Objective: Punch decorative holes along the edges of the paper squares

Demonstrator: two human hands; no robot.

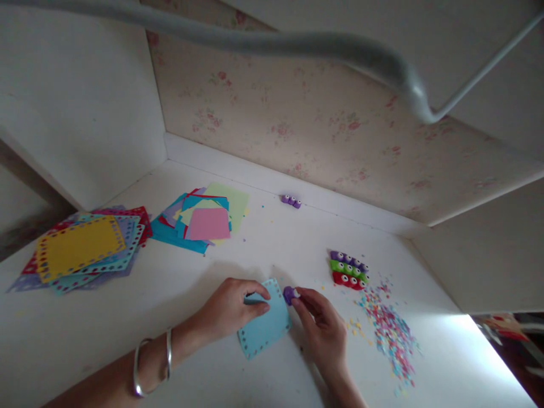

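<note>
A pile of cards with holes [80, 246] is seen on the left, then a heap of plain paper [209, 224]. The left hand [232, 306] is set on the blue card [267, 326], finger and thumb tips a little apart. The small purple punch [289, 295], at the card's right edge, is pinched by the right hand [325, 326]. Edge holes seem to be being made; stillness is needed. Farther right, colored punches [348, 271] and paper bits [393, 334] are seen.

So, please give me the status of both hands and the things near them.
Left hand on light blue card. Right hand grips small purple piece at card's edge. Paper bits scattered to the right.
</note>
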